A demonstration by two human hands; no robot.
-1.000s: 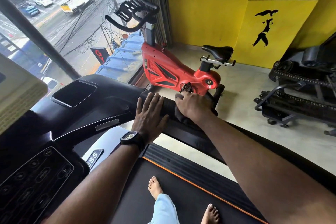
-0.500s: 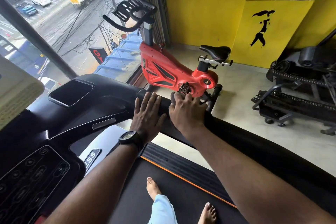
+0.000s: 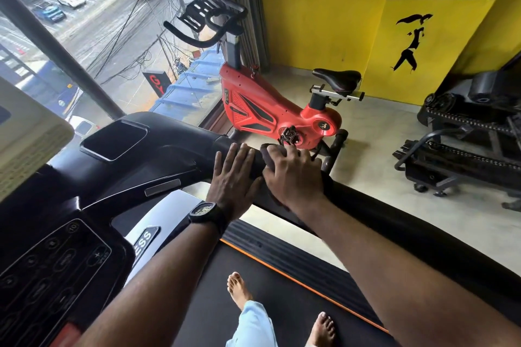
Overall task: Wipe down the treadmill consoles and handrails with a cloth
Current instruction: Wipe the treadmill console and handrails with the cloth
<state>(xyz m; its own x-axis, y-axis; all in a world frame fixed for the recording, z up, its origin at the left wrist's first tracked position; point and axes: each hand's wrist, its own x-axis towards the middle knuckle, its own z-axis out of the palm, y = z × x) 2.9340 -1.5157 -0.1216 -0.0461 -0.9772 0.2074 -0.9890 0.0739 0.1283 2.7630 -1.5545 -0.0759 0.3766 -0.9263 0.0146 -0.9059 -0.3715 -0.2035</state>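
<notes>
As my right hand [image 3: 293,175] curls over a dark, bunched cloth [image 3: 267,153], pressing it onto the treadmill's handrail [image 3: 394,217], my left hand [image 3: 232,177] lies flat on the same rail just beside it, fingers straight, holding nothing. The thick, matte black, rounded rail runs from the glossy console [image 3: 56,276] back along my right arm. By my reckoning that stretch suits the right hand. A red spin bike [image 3: 270,113] stands beyond.

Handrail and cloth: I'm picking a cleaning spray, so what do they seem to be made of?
The handrail looks like matte black foam or rubber padding: rounded, dull, only a soft sheen; which one is unclear. The cloth gripped by the right hand looks like dark soft fabric, bunched up.
</notes>
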